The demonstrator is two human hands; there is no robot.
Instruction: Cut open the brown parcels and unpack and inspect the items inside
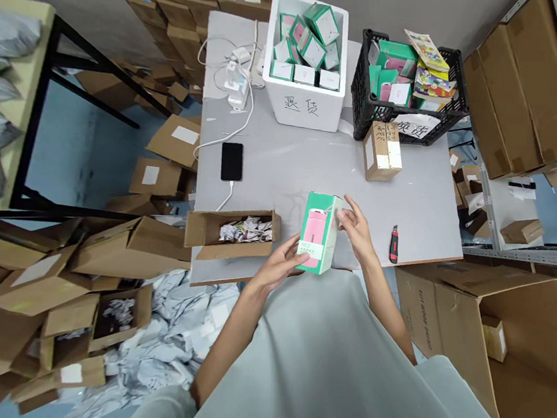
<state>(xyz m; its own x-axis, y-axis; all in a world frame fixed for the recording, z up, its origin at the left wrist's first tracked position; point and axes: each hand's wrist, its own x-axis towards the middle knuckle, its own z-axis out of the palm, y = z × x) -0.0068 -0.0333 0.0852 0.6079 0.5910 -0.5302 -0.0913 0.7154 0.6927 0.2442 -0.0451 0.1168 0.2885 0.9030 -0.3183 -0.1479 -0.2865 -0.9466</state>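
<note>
A green and white product box point(317, 230) with a pink device printed on its front is held upright at the table's front edge. My left hand point(280, 263) grips its lower left corner, thumb across the front. At the upper right side of the box is my right hand point(356, 231), its fingers stretched out and apart, the tips at or touching the box edge. Left of the box lies an opened brown carton point(198, 229) with crumpled paper point(246, 230) inside. A red and black utility knife point(394, 244) rests on the table to the right.
A white foam bin point(300, 107) and a black crate point(358, 104) hold several similar boxes at the table's back. Before the crate sits a small taped carton point(383, 152). A phone point(232, 161) charges at left. A big open carton point(432, 314) stands right; cartons and grey bags litter the floor.
</note>
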